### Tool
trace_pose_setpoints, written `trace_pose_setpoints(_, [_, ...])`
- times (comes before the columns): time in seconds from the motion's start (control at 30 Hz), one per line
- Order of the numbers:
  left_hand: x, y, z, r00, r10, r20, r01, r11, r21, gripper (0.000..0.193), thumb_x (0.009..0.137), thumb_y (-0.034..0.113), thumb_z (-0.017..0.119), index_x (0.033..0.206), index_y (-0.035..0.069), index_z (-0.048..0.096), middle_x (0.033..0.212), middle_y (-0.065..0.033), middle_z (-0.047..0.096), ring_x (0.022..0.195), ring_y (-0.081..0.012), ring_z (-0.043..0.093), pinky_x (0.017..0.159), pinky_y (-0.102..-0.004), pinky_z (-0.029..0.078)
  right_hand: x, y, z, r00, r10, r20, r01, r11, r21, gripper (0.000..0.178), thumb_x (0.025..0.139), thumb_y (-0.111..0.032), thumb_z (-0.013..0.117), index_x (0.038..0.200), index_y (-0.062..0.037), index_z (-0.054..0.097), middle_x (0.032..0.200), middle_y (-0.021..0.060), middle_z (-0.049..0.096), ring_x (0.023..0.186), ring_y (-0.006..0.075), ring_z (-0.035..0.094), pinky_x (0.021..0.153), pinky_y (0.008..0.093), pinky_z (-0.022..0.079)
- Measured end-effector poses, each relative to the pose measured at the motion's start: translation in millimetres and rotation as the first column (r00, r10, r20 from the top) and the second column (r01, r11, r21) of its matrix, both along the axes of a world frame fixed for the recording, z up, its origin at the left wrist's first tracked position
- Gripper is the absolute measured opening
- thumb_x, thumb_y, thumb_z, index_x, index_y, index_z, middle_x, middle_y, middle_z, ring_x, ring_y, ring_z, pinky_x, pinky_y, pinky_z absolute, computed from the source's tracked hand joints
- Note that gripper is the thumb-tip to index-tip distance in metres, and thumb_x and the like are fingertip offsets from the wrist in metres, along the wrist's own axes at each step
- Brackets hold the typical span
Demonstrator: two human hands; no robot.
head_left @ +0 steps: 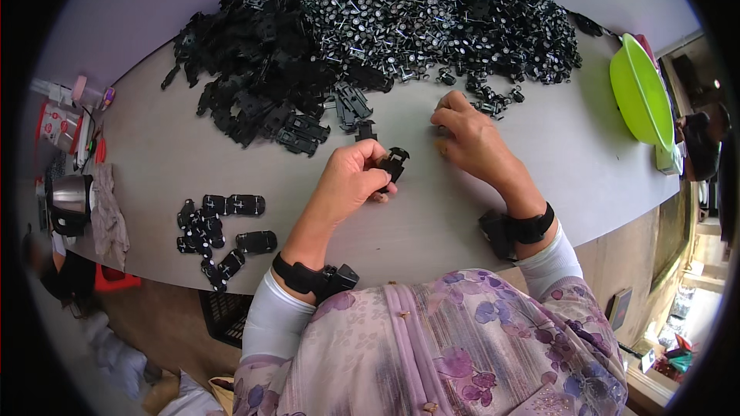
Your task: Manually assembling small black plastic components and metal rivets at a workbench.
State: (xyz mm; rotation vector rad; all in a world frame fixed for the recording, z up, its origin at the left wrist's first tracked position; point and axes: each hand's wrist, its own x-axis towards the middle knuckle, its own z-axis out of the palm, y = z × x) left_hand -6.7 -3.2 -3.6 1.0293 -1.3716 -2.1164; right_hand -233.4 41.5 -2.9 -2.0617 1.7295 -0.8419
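My left hand (pixel 351 181) pinches a black plastic toy car chassis (pixel 395 162) between thumb and fingers over the middle of the table. Just beyond it, another black chassis (pixel 365 130) lies on the tabletop. To the right, my right hand (pixel 474 139) hovers low with its fingers curled together; whatever they hold is hidden. Closest to it is a small cluster of wheel-and-axle pieces (pixel 493 100). Behind are heaps of loose chassis (pixel 258 69), silver-looking wheel axles (pixel 378 15) and darker wheel axles (pixel 520 31). Several chassis fitted with wheels (pixel 246 205) lie at the lower left.
A lime-green basin (pixel 640 92) stands tilted at the right edge of the grey table (pixel 416 223). At the far left are a metal-and-black kettle (pixel 71 199) and a crumpled cloth (pixel 110 216). A dark crate (pixel 222 316) sits below the front edge.
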Motion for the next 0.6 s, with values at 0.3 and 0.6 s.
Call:
trace_pose_setpoints(0.3, [3.0,0.0,8.0,0.987,0.064,-0.151,-0.045,0.991,0.130,0.019,0.081,0.000,0.059,0.101,-0.001,0.059,0.088,-0.0085,0.064,0.065,-0.0138,0.065,0.053,-0.0245,0.053,5.9,-2.8,7.4,1.000,-0.020,0.008,0.021,0.999,-0.030,0.031,0.069,0.000,0.066,0.100,-0.0008,0.061,0.111,0.0137,0.057,0.077,0.0266,0.063,0.065,0.0354,0.052])
trace_pose_setpoints(0.6, [10.6,-3.7,2.4,0.992,-0.127,-0.029,0.128,0.991,0.040,0.013,0.081,0.002,0.063,0.093,0.000,0.061,0.077,-0.0042,0.063,0.057,-0.0110,0.062,0.051,-0.0217,0.050,47.5,-36.3,-11.2,0.987,0.150,0.053,-0.139,0.975,-0.171,0.028,0.068,-0.003,0.065,0.096,-0.0004,0.061,0.096,0.0138,0.058,0.091,0.0351,0.060,0.075,0.0419,0.050])
